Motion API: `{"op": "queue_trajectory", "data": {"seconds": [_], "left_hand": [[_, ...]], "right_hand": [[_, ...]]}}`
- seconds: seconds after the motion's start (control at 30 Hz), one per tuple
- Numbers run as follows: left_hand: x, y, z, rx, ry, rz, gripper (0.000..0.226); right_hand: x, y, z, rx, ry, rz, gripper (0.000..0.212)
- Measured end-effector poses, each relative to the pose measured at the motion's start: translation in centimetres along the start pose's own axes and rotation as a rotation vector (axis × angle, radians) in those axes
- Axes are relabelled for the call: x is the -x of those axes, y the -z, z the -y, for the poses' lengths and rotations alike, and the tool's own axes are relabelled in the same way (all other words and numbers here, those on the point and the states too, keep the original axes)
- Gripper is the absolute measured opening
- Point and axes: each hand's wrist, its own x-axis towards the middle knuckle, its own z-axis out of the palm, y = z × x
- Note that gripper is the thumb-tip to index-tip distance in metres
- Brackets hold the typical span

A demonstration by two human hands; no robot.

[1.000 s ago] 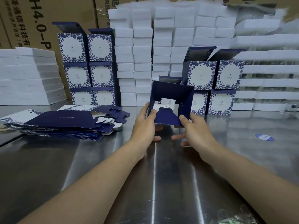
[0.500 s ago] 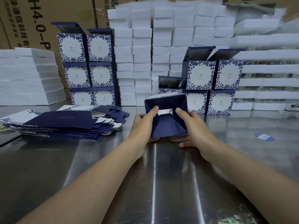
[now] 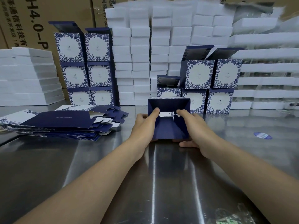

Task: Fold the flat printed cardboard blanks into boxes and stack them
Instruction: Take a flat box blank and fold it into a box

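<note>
Since the earlier frame the half-formed box (image 3: 169,120) has dropped lower and tipped its open end toward the camera, and both thumbs now reach further in over the bottom flaps.

At the near middle of the steel counter (image 3: 153,183), the left hand (image 3: 144,126) grips the box's left wall, thumb curled over the edge onto an inner flap. The right hand (image 3: 192,126) matches it on the right wall, thumb pressing a flap inward and fingers tucked beneath. Both grips are closed on the card.

I judge the box light, thin and springy: stiff along its creases but easy to dent mid-panel, with a smooth printed face that could slip. It is best held at the folded corners and edges, pushing flaps near their hinge lines.

Toward the left edge lies a fanned pile of flat blanks (image 3: 64,125), navy outside, white-and-floral within, with notched tabs. Beyond, along the far edge, finished boxes stand stacked at left (image 3: 85,67) and at right (image 3: 212,83), lids raised on the top ones. Behind them rise blocks of white foam (image 3: 161,46) and brown cartons (image 3: 48,13).
</note>
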Motion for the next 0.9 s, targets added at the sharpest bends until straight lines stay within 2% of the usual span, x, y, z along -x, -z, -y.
{"op": "queue_trajectory", "data": {"seconds": [0.1, 0.27, 0.43, 0.53, 0.67, 0.8, 0.9], "left_hand": [[-0.5, 0.1, 0.6, -0.053, -0.027, -0.033, 0.025], [-0.7, 0.3, 0.7, -0.065, -0.029, -0.076, 0.028], [-0.2, 0.4, -0.3, 0.066, 0.076, -0.023, 0.04], [0.1, 0.5, -0.6, 0.086, 0.096, 0.017, 0.041], [0.4, 0.3, -0.3, 0.054, 0.07, 0.074, 0.062], [0.4, 0.2, -0.7, 0.075, 0.051, 0.048, 0.046], [0.4, 0.3, -0.9, 0.054, 0.038, 0.029, 0.044]], "right_hand": [[-0.2, 0.0, -0.4, 0.039, 0.037, 0.012, 0.036], [-0.3, -0.1, -0.7, 0.105, 0.1, 0.02, 0.036], [0.1, 0.1, -0.4, 0.103, 0.064, 0.051, 0.056], [0.1, 0.2, -0.4, 0.108, 0.068, 0.064, 0.055], [-0.1, 0.0, -0.9, 0.172, 0.125, 0.085, 0.05], [-0.1, -0.1, -1.0, 0.186, 0.152, 0.063, 0.046], [0.0, -0.2, -0.7, 0.196, 0.143, 0.041, 0.048]]}}
